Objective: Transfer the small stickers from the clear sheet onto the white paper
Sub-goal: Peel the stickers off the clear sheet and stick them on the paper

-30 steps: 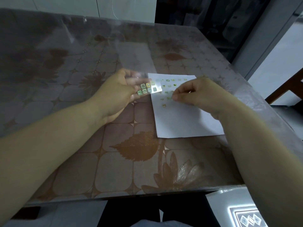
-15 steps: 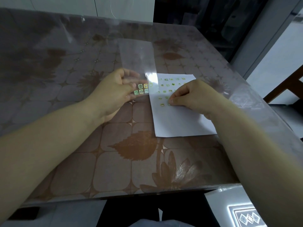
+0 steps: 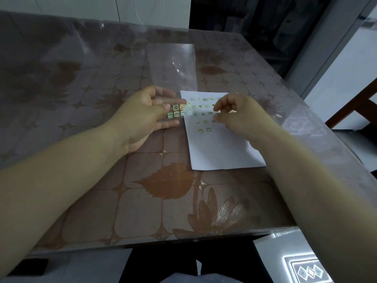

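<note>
I see one table (image 3: 81,201), seen from its near edge; the top is brown, printed with rounded squares and small star shapes; a glossy clear cover (image 3: 306,127) lies over it, creased and catching glare along the right side; a large brown leaf print (image 3: 167,180) sits near the middle, a pale flower print (image 3: 216,217) just right of it by the near edge; darker flower shapes show further back. One white paper (image 3: 220,152) lies flat on the cover, right of centre, slightly skewed, its near edge just above the leaf; the far left of the table is dim and hard to read.
</note>
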{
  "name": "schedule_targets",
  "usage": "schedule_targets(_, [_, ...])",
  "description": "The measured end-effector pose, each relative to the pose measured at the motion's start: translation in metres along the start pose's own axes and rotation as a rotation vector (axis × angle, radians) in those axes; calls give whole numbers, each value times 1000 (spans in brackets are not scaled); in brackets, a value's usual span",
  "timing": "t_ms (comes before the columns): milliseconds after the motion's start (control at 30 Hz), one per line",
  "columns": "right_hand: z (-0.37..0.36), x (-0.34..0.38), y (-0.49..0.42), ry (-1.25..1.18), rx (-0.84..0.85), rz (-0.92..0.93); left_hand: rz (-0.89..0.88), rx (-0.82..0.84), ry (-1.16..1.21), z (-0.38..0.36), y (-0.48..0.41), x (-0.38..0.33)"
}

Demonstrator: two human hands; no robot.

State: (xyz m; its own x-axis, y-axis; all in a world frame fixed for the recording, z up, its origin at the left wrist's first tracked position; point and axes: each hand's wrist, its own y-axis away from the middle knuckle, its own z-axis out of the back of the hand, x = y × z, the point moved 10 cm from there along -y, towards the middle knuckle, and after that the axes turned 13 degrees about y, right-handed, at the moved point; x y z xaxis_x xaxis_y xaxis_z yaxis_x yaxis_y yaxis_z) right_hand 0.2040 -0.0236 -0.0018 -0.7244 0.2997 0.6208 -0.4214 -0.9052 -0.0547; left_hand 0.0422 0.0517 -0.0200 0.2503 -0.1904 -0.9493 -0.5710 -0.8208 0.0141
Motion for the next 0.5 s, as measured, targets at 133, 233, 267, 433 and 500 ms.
schedule_targets(133, [13,29,9,-83,-170,209,35,18,24,-6,3,2])
schedule_targets(233, [7,48,15,17,-217,355,85,42,62,-12,5,5])
schedule_targets(267, [4,51,16,55,-230,385,97,57,74,-14,6,6])
schedule_targets(433, [-3,57,18,159,-273,424,118,102,90,-17,6,9])
schedule_targets(500, [-5,58,17,179,-264,426,118,106,95,-17,6,9])
